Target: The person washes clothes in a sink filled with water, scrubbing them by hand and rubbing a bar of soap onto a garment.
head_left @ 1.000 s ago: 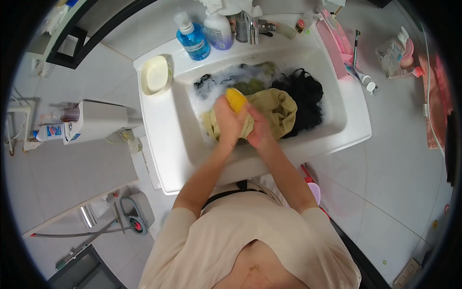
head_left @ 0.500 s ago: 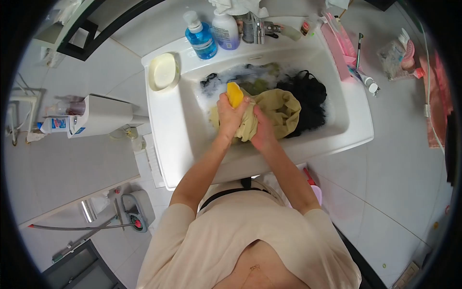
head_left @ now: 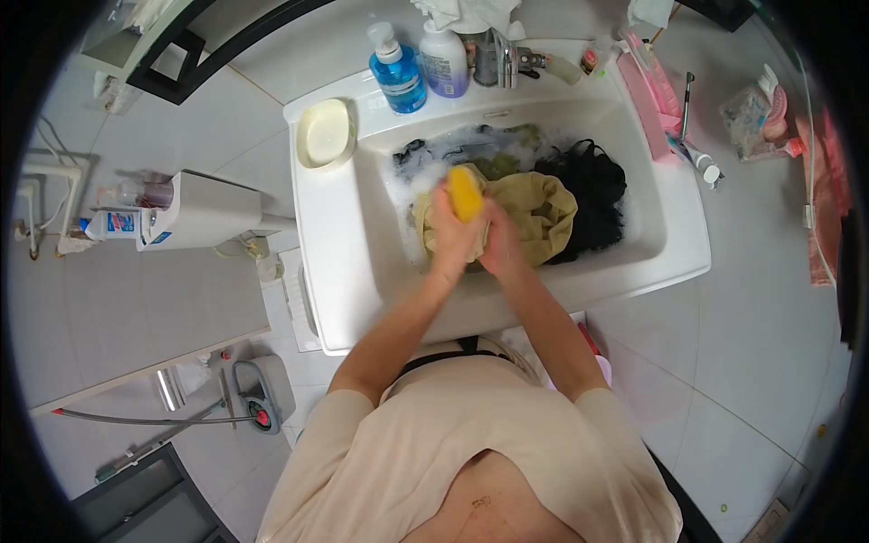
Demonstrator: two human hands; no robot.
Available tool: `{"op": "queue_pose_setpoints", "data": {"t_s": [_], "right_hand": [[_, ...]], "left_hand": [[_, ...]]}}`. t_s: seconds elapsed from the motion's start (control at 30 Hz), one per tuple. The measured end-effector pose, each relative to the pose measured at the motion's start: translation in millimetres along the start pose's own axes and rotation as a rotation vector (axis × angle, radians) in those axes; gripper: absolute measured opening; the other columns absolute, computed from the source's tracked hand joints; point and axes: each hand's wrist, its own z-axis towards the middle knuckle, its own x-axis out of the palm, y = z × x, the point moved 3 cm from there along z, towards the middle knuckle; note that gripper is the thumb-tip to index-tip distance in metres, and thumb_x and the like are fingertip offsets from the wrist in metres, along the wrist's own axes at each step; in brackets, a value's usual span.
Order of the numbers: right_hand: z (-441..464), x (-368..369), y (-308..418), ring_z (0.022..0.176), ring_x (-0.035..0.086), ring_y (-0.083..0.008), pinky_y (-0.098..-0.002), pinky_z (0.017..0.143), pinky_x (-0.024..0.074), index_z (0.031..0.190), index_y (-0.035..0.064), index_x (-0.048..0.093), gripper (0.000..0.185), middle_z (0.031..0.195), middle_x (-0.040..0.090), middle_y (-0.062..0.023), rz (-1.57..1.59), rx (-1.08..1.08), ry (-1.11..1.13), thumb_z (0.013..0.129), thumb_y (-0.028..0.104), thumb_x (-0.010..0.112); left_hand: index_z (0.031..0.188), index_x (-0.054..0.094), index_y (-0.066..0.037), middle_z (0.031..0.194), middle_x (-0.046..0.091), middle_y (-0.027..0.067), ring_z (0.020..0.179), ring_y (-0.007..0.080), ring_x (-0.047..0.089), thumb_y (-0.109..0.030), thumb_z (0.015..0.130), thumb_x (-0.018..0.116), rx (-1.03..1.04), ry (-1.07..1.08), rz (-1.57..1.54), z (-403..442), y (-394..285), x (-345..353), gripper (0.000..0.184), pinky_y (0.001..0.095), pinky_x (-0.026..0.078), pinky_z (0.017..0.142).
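Note:
Over the sink, my left hand [head_left: 455,235] is closed around a yellow bar [head_left: 465,193] that looks like soap. The bar is smeared by motion and stands up above the fingers. Beside it, touching, my right hand [head_left: 503,237] grips a bunched khaki garment [head_left: 543,213]; part of the cloth lies under the left hand. The garment's kind cannot be made out. Black clothing [head_left: 593,199] lies to its right in the white sink [head_left: 385,303]. Foamy water and an olive-green cloth [head_left: 500,166] show behind the hands.
Along the sink's back stand a blue pump bottle [head_left: 401,89], a white-and-purple bottle [head_left: 444,63] and the faucet [head_left: 507,61]. A cream soap dish [head_left: 326,134] sits at the left corner. A pink holder [head_left: 643,104] and a toothpaste tube [head_left: 697,161] are on the right.
My left hand has shifted slightly with the yellow bar, which now stands more upright and blurred. The whole view has moved a little, so the sink sits further right.

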Motion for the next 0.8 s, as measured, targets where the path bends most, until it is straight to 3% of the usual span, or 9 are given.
{"op": "queue_pose_setpoints", "data": {"t_s": [0.1,0.27,0.4,0.43,0.47,0.57,0.67,0.77,0.8], "right_hand": [[3.7,0.3,2.8,0.105,0.052,-0.0190,-0.0333,0.089,0.0432,0.121,0.0054,0.046,0.036,0.116,0.053,-0.0054,0.066,0.046,0.006,0.092,0.027,0.046],[-22.0,16.1,13.6,0.108,0.051,-0.0221,-0.0360,0.091,0.0428,0.121,0.0029,0.046,0.039,0.119,0.052,-0.0088,0.060,0.093,-0.196,0.091,0.028,0.049],[-22.3,6.7,26.2,0.108,0.052,-0.0237,-0.0376,0.092,0.0435,0.120,0.0005,0.046,0.042,0.118,0.052,-0.0108,0.098,0.081,-0.201,0.088,0.027,0.053],[-20.1,3.3,29.8,0.107,0.052,-0.0236,-0.0376,0.091,0.0442,0.119,0.0002,0.046,0.041,0.116,0.053,-0.0110,0.127,0.088,-0.188,0.087,0.026,0.054],[-20.8,3.7,31.9,0.108,0.052,-0.0242,-0.0378,0.092,0.0438,0.119,0.0000,0.046,0.041,0.117,0.053,-0.0113,0.103,0.085,-0.216,0.088,0.026,0.053],[-19.5,8.3,33.0,0.108,0.052,-0.0250,-0.0374,0.092,0.0436,0.119,-0.0005,0.047,0.040,0.117,0.053,-0.0116,0.040,0.078,-0.250,0.089,0.027,0.051],[-16.1,3.6,34.2,0.104,0.054,-0.0228,-0.0350,0.089,0.0452,0.115,-0.0008,0.050,0.038,0.113,0.055,-0.0105,-0.022,0.026,-0.194,0.089,0.026,0.052],[-20.2,5.6,42.9,0.099,0.056,-0.0191,-0.0320,0.085,0.0465,0.113,-0.0006,0.051,0.035,0.108,0.056,-0.0082,-0.103,-0.050,-0.140,0.089,0.025,0.053],[-20.0,6.0,45.0,0.097,0.055,-0.0176,-0.0311,0.084,0.0468,0.112,-0.0004,0.051,0.034,0.107,0.056,-0.0073,-0.115,-0.065,-0.142,0.089,0.024,0.054]], "left_hand": [[0.105,0.045,0.001,0.094,0.053,0.0087,0.088,0.0199,0.051,-0.021,0.075,0.069,0.315,-0.043,0.387,-9.2,-22.9,6.4,0.044,0.0348,0.043,0.079],[0.099,0.048,-0.001,0.088,0.054,0.0080,0.079,0.0183,0.050,-0.022,0.074,0.071,-0.314,-0.089,-0.240,46.3,3.3,-19.3,0.040,0.0327,0.043,0.074],[0.100,0.047,-0.001,0.089,0.059,0.0145,0.083,0.0248,0.056,-0.023,0.073,0.069,-0.056,-0.228,0.280,83.0,-27.6,-78.4,0.040,0.0358,0.044,0.075],[0.102,0.048,-0.003,0.091,0.060,0.0171,0.087,0.0306,0.058,-0.024,0.071,0.068,-0.174,-0.267,0.484,91.2,-49.9,-93.7,0.042,0.0388,0.044,0.077],[0.105,0.048,-0.004,0.092,0.060,0.0168,0.088,0.0334,0.058,-0.025,0.070,0.067,-0.085,-0.352,0.597,104.0,-54.0,-106.7,0.046,0.0400,0.044,0.077],[0.112,0.046,-0.006,0.105,0.057,0.0151,0.095,0.0336,0.056,-0.031,0.070,0.066,-0.110,-0.348,0.947,147.0,-14.5,-140.7,0.053,0.0416,0.045,0.079],[0.110,0.050,-0.006,0.109,0.056,0.0133,0.096,0.0347,0.055,-0.034,0.071,0.066,-0.231,-0.290,1.088,159.6,1.2,-150.2,0.051,0.0417,0.045,0.080],[0.109,0.053,-0.005,0.111,0.056,0.0126,0.100,0.0358,0.052,-0.036,0.072,0.066,-0.146,-0.242,1.224,161.2,13.7,-149.8,0.049,0.0442,0.044,0.082],[0.109,0.054,-0.005,0.113,0.055,0.0132,0.104,0.0367,0.050,-0.036,0.073,0.066,0.055,-0.319,1.224,152.0,5.5,-142.5,0.050,0.0463,0.042,0.084]]}}
